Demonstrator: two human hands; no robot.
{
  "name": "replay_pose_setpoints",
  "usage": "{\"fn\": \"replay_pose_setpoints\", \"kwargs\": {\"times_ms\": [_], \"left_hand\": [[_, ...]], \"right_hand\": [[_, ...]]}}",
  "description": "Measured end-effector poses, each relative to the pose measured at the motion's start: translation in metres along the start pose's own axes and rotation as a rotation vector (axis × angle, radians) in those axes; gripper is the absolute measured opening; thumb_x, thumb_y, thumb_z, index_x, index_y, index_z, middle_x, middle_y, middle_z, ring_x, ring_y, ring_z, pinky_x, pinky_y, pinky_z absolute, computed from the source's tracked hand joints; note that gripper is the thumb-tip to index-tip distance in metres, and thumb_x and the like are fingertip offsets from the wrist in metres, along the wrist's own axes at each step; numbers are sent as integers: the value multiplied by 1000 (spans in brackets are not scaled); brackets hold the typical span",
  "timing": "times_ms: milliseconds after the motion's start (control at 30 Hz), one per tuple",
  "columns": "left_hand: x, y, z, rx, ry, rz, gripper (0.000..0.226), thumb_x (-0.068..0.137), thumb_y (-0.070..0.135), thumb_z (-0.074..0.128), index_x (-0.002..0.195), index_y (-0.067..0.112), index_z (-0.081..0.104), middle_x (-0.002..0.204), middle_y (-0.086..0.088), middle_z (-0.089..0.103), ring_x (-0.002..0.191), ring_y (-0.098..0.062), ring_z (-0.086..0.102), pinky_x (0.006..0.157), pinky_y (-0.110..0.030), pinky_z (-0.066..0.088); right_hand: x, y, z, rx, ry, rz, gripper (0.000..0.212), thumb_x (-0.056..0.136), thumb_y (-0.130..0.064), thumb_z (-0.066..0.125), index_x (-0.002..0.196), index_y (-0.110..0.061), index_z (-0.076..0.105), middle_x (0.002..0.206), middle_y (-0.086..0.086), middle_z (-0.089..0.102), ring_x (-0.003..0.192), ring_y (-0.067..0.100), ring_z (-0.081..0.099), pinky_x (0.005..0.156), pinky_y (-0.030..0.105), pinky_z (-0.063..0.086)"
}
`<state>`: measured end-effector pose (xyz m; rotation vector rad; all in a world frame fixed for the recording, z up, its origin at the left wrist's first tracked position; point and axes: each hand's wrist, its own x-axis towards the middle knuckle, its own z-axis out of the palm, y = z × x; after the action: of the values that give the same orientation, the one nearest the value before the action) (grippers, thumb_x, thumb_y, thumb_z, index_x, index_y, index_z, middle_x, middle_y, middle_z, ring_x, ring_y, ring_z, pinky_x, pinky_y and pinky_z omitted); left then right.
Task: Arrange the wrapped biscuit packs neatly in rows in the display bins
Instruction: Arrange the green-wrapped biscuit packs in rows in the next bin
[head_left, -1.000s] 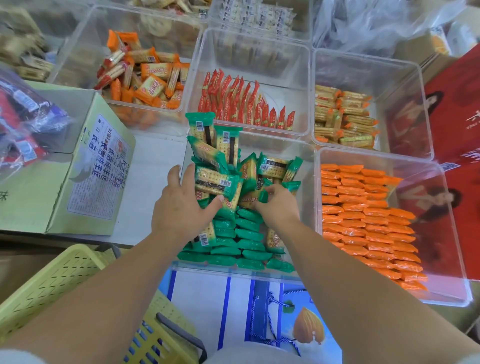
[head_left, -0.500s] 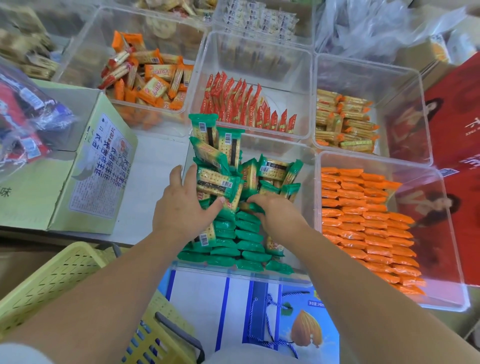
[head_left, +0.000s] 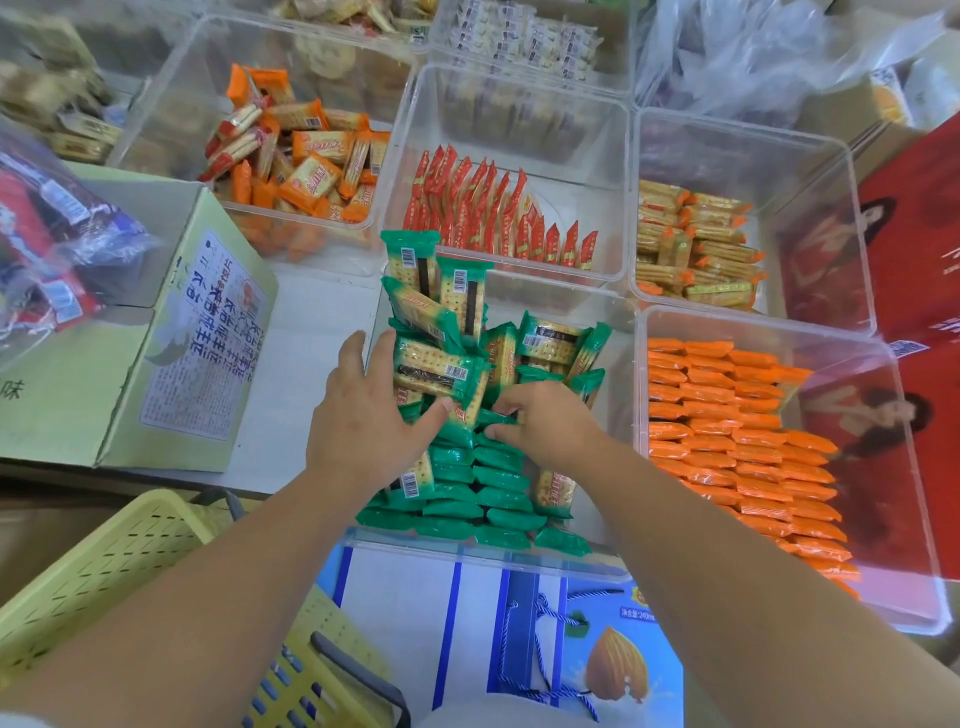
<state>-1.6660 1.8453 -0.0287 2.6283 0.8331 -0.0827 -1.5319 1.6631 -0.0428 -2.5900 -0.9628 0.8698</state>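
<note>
Now bracing the loose heap of green biscuit packs (head_left: 441, 338) at the far end of the clear bin (head_left: 483, 552) with a flat, spread left hand (head_left: 363, 415), probably against toppling, and pinching one mid-bin with the right hand (head_left: 545, 421), likely for the tidy rows (head_left: 467, 499) at its near end.

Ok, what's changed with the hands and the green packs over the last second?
The right hand slid slightly toward the left hand, its fingertips now pinching a green pack atop the rows. The left hand keeps pressing the loose pile; the rest looks unchanged.
</note>
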Motion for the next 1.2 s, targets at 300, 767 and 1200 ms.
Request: {"fn": "replay_pose_setpoints", "kwargs": {"times_ms": [300,767,1200], "left_hand": [[-35,43,-4,92,160,719,65,83,53,59,134,14,51,130,-10,54,121,-32,50,101,-49,39],[-26,58,37,491,-229,539,99,84,78,27,157,12,20,160,-7,29,153,-29,-5,112,-70,-12],[-26,56,40,446,-205,528,97,83,78,28,156,14,26,159,-5,32,153,-27,-2,113,-69,-9]], "right_hand": [[-10,16,-15,-73,304,-54,30,98,-13,56,125,-10,69,118,9,68,118,27,52,99,36,45],[-2,16,-21,-560,181,43,38,86,-18,61,124,-21,57,126,2,54,122,27,42,104,42,33],[-3,13,-36,-45,345,70,27,94,-33,64,119,-22,58,102,1,63,91,26,61,64,33,44]]}}
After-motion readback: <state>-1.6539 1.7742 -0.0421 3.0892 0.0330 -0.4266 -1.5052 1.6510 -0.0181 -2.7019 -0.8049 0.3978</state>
